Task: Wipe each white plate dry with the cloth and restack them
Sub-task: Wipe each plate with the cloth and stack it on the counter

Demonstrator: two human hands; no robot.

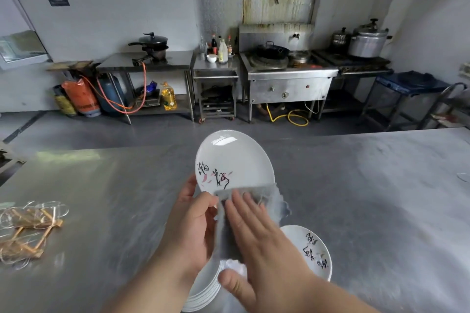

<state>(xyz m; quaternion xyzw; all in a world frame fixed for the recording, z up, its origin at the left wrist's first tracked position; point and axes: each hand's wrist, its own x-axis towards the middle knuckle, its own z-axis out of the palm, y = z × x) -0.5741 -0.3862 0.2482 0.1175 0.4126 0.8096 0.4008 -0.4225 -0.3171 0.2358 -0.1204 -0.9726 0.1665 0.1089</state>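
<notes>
My left hand (189,223) grips the near left rim of a white plate (232,157) with black brush lettering and holds it tilted above the steel table (368,185). A grey cloth (267,198) lies over the plate's near part, and my right hand (256,234) presses flat on it with straight fingers. A stack of several white plates (203,292) stands under my wrists, largely hidden by them. To its right, one lettered white plate (312,249) lies on the table.
A bundle of clear wrap and brown sticks (28,226) lies at the table's left edge. Beyond the table stand steel benches (145,63), a wok stove (287,71), gas cylinders (84,96) and pots (366,40) along the far wall.
</notes>
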